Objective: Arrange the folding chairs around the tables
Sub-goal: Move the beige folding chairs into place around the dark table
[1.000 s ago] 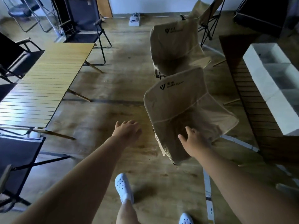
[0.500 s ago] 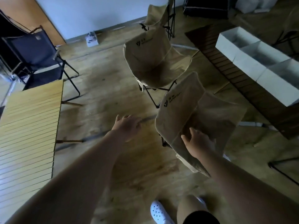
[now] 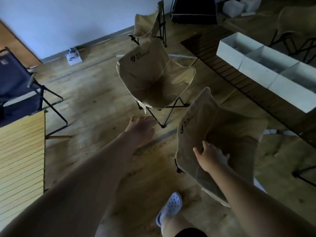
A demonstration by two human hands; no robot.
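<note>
Right hand grips back edge of near beige chair, fingers curled over fabric rim. Over last second chair has tipped and swung right, now close to dark slatted table, second beige chair just beyond. Judged: placement at that table under way. Left hand empty, fingers loosely spread, arm stretched forward over floor.

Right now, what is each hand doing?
Left hand: open, holding nothing.
Right hand: gripping the near tan chair by its fabric edge.
</note>
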